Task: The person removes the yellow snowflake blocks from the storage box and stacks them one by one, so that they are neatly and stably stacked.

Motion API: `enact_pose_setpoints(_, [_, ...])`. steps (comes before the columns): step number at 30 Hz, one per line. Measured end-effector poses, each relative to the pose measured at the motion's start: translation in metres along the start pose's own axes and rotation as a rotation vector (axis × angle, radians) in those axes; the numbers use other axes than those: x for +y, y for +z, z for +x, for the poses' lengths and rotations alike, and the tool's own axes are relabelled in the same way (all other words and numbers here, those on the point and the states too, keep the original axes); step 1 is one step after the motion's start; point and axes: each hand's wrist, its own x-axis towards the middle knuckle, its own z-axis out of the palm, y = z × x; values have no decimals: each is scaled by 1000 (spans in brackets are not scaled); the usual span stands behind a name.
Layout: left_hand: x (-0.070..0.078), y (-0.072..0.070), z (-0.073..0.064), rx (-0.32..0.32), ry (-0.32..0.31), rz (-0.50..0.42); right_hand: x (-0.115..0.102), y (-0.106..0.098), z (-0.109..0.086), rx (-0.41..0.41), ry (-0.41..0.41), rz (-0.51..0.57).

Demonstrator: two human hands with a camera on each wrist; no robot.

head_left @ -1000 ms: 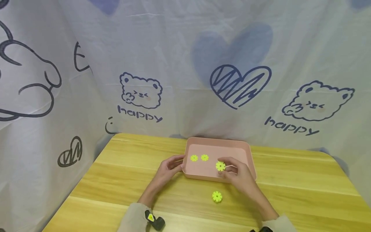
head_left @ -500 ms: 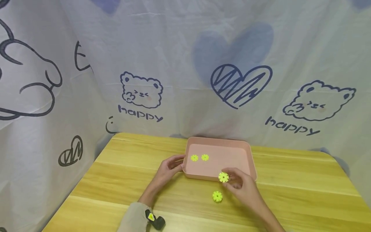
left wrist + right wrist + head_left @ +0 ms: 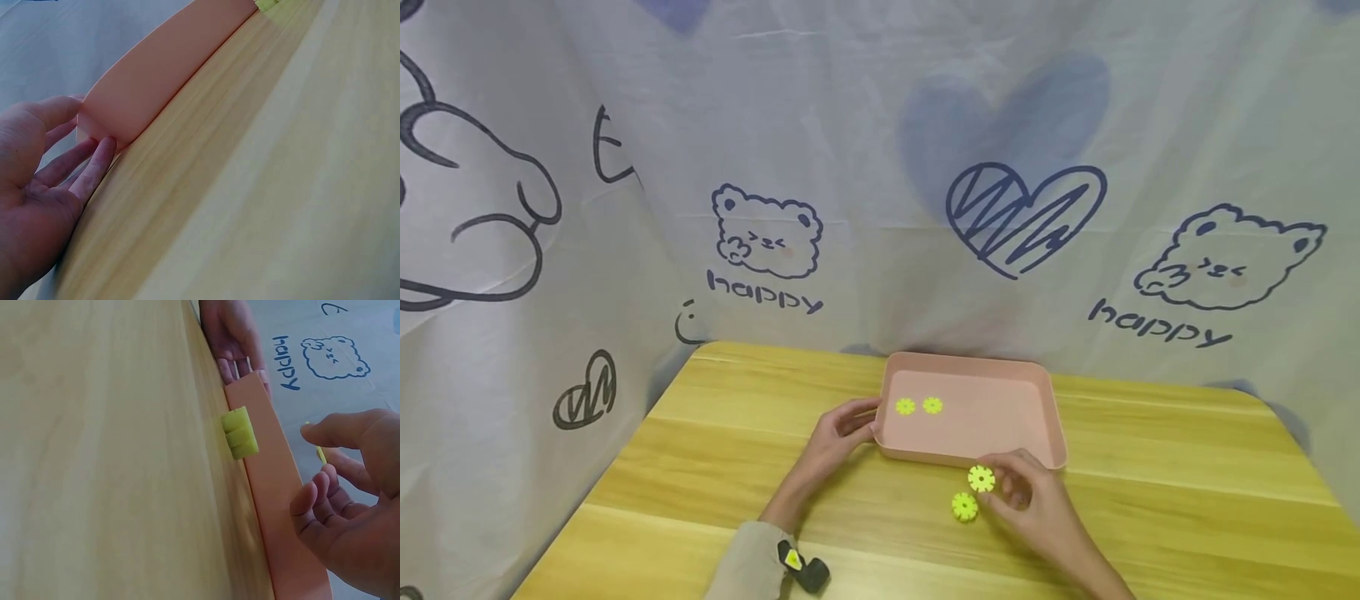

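Between thumb and forefinger my right hand (image 3: pixel 1036 502) pinches a bright yellow notched disc (image 3: pixel 981 478), in front of the tray's near wall. The right wrist view shows only a thin edge of it. Just below it in the head view, a short stack of yellow notched discs (image 3: pixel 964 507) stands on the table; its layers show in the right wrist view (image 3: pixel 239 433). Two more discs, a left one (image 3: pixel 906 407) and a right one (image 3: pixel 932 405), lie flat in the pink tray (image 3: pixel 1007 408). My left hand (image 3: pixel 835 435) touches the tray's left end with extended fingers.
The tray stands near the back of the wooden table (image 3: pixel 1150 492). Behind and to the left hangs a pale cloth (image 3: pixel 865 167) printed with hearts and bears. A black strapped device (image 3: pixel 805 568) sits on my left wrist.
My right hand has moved from over the tray towards me, carrying the pinched disc close to the stack. The left hand and the two discs in the tray have stayed put.
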Motion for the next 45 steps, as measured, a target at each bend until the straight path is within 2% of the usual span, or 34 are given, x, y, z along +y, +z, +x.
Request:
enact_pose_setpoints(7, [0,-1,-2,5,-16,-25,-1,4,-3,-61,-6,-30])
enact_pose_setpoints(14, [-1,0,0,0,-21,-38,-3,8,-8,-129,41,-42])
enact_pose_setpoints(18, [0,1,1,5,-15,-31,-1,10,-9,-152,27,-33])
enact_pose_setpoints(35, [1,0,-1,12,-9,0,-1,13,-12,-173,33,-68])
enact_pose_setpoints(45, [1,1,-1,2,-3,-8,-1,15,-12,-193,83,-81])
